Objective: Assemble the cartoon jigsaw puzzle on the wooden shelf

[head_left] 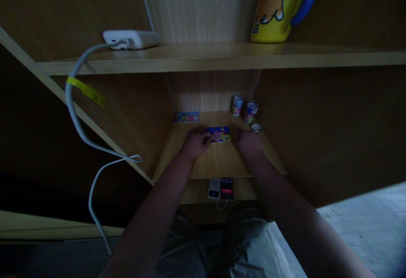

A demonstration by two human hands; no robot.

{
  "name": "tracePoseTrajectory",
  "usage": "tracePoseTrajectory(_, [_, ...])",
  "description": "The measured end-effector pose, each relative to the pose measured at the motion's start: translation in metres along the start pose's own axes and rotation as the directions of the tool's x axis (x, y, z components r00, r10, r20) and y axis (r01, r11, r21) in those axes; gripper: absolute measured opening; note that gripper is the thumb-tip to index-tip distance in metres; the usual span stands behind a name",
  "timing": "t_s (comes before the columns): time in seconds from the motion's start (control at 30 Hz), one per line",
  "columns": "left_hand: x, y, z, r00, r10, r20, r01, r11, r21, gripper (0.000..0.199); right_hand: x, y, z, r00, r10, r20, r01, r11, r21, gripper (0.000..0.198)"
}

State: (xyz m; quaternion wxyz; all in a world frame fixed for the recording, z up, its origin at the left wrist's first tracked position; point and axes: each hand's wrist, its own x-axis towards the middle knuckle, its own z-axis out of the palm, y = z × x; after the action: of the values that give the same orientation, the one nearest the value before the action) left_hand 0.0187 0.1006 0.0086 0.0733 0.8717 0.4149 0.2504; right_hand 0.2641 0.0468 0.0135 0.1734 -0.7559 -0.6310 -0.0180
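Note:
A picture card (221, 134) with bright cartoon figures on blue lies on the wooden shelf board or just above it. My left hand (196, 143) has its fingers bent over the card's left end, thumb at the near edge. At the right end, my right hand (249, 143) is curled close by; its fingertips are dim and blurred, and whatever they hold is hidden. Just beyond that hand shows the round metal top of a can (256, 127). A second cartoon card (187, 117) rests flat at the back left.
Two small cartoon-printed cans, one (237, 105) behind the other (251, 112), stand at the back right. The upper shelf (203, 58) carries a white adapter (133, 39) with a hanging cable (74, 113) and a yellow mug (272, 11). Below lie a white device (214, 187) and a phone (226, 188).

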Motion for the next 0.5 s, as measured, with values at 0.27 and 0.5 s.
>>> tracePoseTrajectory(0.27, [0.001,0.008,0.007,0.992,-0.050,0.120,0.036,0.993,0.111,0.044,-0.010,-0.015,-0.013,0.994,-0.065,0.088,0.081,0.977,-0.195,0.057])
tracePoseTrajectory(0.5, [0.001,0.008,0.010,0.981,-0.151,0.121,0.128,0.976,0.178,0.048,-0.009,-0.013,-0.015,1.000,0.007,0.005,-0.006,0.990,-0.143,0.058])
